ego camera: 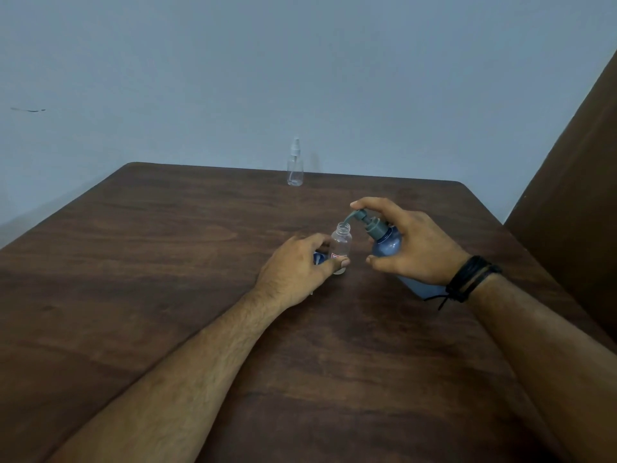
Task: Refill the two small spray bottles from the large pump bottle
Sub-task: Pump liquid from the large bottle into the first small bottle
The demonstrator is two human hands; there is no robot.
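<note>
A small clear spray bottle with its cap off stands mid-table, its open neck up. My left hand grips its lower part; a blue cap-like piece peeks out under the fingers. My right hand holds the large blue pump bottle, which is tilted toward the left. The index finger rests on the grey pump head, and the nozzle tip sits right over the small bottle's mouth. A second small clear spray bottle, sprayer on, stands upright at the table's far edge.
The dark wooden table fills the view, with a pale blue wall behind it. A brown panel rises along the right side. A black cord bracelet wraps my right wrist.
</note>
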